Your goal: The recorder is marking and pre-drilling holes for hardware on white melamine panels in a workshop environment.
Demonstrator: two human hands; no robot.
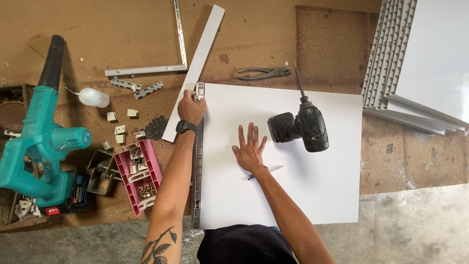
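Note:
A white square panel [312, 166] lies flat on the brown workbench. My right hand [249, 146] rests flat on it with fingers spread; a pen [271, 170] lies under the wrist. My left hand [191, 107] is at the panel's far left corner, closed on a small grey plastic fitting [199, 90] at the end of the grey ribbed edge [198, 181]. A long white strip [198, 61] leans diagonally just beyond that hand. A black cordless drill [303, 126] lies on the panel to the right of my right hand.
A teal cordless blower [39, 142] sits at far left. A pink tray of screws and clips [139, 173], loose white clips [119, 129], a small white bottle [94, 97], metal rails [146, 69], and pliers [264, 73] lie around. Stacked white ribbed panels [415, 63] fill the far right.

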